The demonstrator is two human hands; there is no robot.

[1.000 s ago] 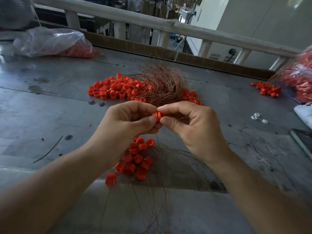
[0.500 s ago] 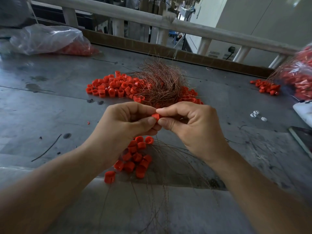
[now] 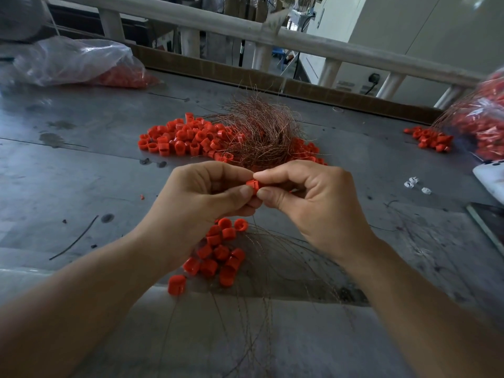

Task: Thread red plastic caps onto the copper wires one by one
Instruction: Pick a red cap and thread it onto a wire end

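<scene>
pinching one red cap (image 3: pixel 253 186) between both hands, up off the surface (image 3: pixel 81 181) and just this side of the wire tangle (image 3: pixel 261 132). left hand (image 3: pixel 201 197) curled in, fingers (image 3: pixel 234 193) clamped narrow on the cap's left side; right hand (image 3: pixel 313 203) mirroring that from the other side, fingers (image 3: pixel 272 195) just as tight on it. probably held that high and that close for sighting the tiny hole and poking a wire end in.

near cluster of caps (image 3: pixel 221 252) lying directly below the hands, close to the front edge. seemingly strung already, going by the thin strands (image 3: pixel 259 309) fanning out from there toward the bottom of the view. handy drop zone. loose pile of caps (image 3: pixel 177 137) sitting farther back, touching the tangle and partly buried under it, so within easy reach for grabbing the next one.

now the annoying part. can't make out the actual wire being threaded, too thin and tucked behind the thumbs. no telling whether through the cap yet or only lined up. cap itself mostly covered, showing only as a red sliver. plastic bag (image 3: pixel 76 61) on the far left holding more red stuff, hazy through the film. second bag (image 3: pixel 482 124) at the right edge cut off and blurred. few white bits (image 3: pixel 414 184) near it, too small to identify.
</scene>
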